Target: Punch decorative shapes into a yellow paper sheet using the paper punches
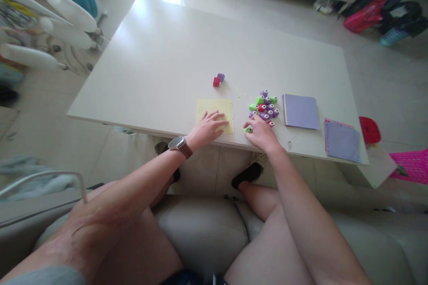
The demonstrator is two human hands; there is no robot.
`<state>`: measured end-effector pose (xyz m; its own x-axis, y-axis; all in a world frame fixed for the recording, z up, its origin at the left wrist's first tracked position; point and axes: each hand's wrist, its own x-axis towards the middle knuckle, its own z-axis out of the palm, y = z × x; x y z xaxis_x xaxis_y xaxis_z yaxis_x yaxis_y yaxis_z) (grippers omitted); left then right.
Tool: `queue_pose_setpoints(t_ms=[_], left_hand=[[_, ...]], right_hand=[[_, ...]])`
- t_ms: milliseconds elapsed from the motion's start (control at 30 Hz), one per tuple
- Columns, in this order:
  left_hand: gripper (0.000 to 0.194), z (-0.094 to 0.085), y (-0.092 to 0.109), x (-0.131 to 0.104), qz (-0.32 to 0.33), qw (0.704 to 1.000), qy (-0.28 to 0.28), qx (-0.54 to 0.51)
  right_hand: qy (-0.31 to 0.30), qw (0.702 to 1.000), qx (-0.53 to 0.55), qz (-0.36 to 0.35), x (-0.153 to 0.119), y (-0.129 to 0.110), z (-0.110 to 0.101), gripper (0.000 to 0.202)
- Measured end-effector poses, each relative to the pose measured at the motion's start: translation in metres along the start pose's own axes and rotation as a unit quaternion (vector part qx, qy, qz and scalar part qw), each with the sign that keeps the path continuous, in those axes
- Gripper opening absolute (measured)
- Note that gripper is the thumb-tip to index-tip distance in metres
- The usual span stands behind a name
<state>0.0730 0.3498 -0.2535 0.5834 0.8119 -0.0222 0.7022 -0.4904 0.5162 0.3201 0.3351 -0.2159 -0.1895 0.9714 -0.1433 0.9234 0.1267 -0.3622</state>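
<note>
A square yellow sheet of paper (204,106) lies near the front edge of the white table, with a row of small punched holes down its right edge. My left hand (210,127) rests flat on it, fingers spread. Just right of the sheet, my right hand (262,133) has its fingers round a small green paper punch (248,129). Several more purple, green and red paper punches (270,107) are bunched directly beyond that hand. A red punch (216,82) and a purple punch (221,77) sit apart, beyond the sheet.
A stack of purple paper (301,111) is right of the punches. Farther right, another paper stack (341,140) has punched edges. Tiny paper bits (238,94) lie beyond the yellow sheet. A small clear object (290,144) is near the front edge of the table (160,53).
</note>
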Motion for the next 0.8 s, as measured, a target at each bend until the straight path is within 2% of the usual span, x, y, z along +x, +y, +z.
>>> queue_pose_setpoints(t_ms=[167, 333, 500, 533, 667, 800], left_hand=[[0.043, -0.0001, 0.0005, 0.0002, -0.003, 1.0, -0.001, -0.004], [0.043, -0.0005, 0.0009, -0.0002, -0.003, 1.0, 0.001, -0.003], [0.043, 0.0005, 0.0003, 0.0, -0.003, 1.0, 0.0, -0.003], [0.043, 0.0009, -0.0001, 0.0, -0.003, 1.0, 0.0, -0.003], [0.043, 0.002, -0.001, 0.0, -0.004, 1.0, -0.001, -0.003], [0.042, 0.0006, 0.0007, -0.0002, -0.003, 1.0, 0.002, 0.007]], right_hand=[[-0.018, 1.0, 0.003, -0.004, -0.0009, -0.0006, 0.0009, 0.019], [-0.045, 0.999, -0.007, -0.013, -0.0013, -0.0025, 0.0018, 0.024], [-0.004, 1.0, -0.019, 0.02, -0.0015, -0.005, 0.0009, 0.061], [-0.001, 0.999, -0.023, 0.028, -0.0015, -0.0054, 0.0007, 0.063], [-0.022, 0.999, -0.035, 0.033, -0.0011, -0.0062, 0.0002, 0.052], [-0.03, 0.998, -0.056, 0.009, 0.0012, -0.0093, 0.0013, 0.039]])
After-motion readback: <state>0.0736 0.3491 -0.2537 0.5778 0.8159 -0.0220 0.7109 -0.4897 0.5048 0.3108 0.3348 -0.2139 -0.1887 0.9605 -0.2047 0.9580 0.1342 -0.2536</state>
